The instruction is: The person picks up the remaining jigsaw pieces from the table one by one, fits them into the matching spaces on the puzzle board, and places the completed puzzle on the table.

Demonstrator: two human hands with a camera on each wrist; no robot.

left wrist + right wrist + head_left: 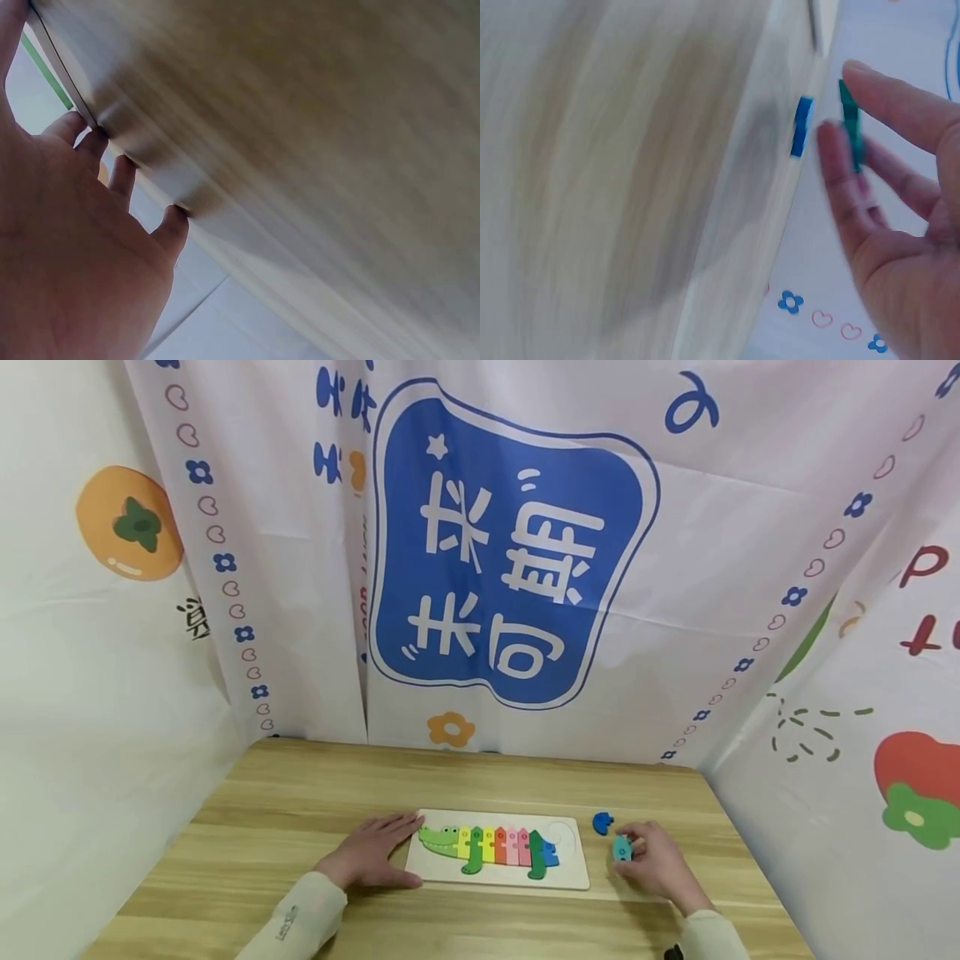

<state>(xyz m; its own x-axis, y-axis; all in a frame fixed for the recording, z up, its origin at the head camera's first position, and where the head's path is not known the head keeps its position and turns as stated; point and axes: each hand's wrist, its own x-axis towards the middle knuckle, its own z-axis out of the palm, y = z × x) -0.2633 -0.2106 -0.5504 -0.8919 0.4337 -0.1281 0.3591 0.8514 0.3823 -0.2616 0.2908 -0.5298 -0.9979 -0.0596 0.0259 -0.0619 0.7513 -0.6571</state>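
**Where fingers pinch: a small teal puzzle piece at the board's right end**

While pinched between thumb and fingertips of the right hand [656, 860], teal piece [622, 848] held just above the table [300, 793], a little right of the puzzle board [572, 878]. Likely light, stiff and flat, painted wood by the look, smooth on the faces and so apt to slip; best taken by its thin edges, as in the right wrist view [850, 120]. Not fragile, probably, though small enough to drop.

Close beside, a dark blue piece [602, 822] lying loose on the table, apart from the fingers. Further left, a crocodile [480, 846] of coloured slabs already seated in the board, with an empty tail recess at the right end.

Left hand [371, 853] flat and relaxed, fingers straight, pressing against the board's left edge, gripping nothing.

Underneath, pale wood-grain tabletop, smooth and level. All round, white cloth [517, 543] hung as walls, printed with a big blue badge, flowers, hearts and fruit.
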